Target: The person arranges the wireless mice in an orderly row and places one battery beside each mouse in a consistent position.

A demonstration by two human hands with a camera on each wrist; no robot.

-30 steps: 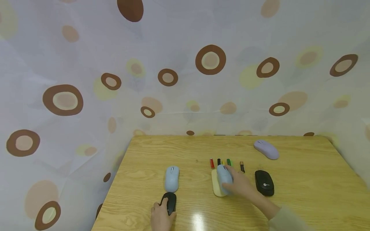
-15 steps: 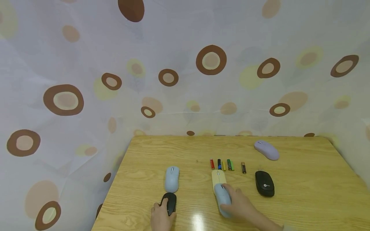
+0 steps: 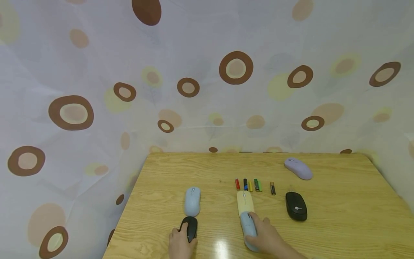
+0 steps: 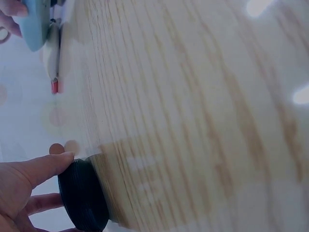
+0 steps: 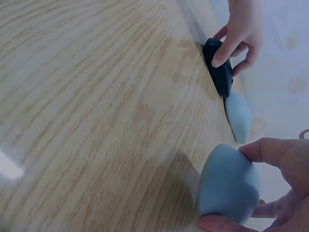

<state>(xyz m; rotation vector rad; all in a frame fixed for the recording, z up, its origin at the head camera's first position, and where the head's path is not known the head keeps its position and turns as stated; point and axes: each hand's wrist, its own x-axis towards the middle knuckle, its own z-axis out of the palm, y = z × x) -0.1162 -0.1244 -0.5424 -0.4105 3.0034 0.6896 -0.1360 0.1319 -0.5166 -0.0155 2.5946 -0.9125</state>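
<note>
My right hand [image 3: 266, 235] grips a light blue mouse [image 3: 248, 230] by its sides, thumb on the left and fingers on the right. The far end of that mouse overlaps the near end of a cream mouse [image 3: 244, 201] in the head view. In the right wrist view, a shadow falls on the wood beside the blue mouse [image 5: 229, 183]. My left hand [image 3: 181, 242] holds a black mouse [image 3: 192, 227] on the table, with a finger along its top. Directly beyond it lies a second light blue mouse [image 3: 192, 201], end to end with the black one.
Several batteries [image 3: 237, 184] in different colours lie in a loose row behind the cream mouse. To the right sits another black mouse [image 3: 295, 205], and a lilac mouse [image 3: 298, 168] is farther back. A patterned curtain [image 3: 207, 90] borders the wooden table [image 3: 349, 201].
My right hand has drawn the light blue mouse towards me, from beside and over the cream mouse to its near end. The left hand and its black mouse have stayed put.
</note>
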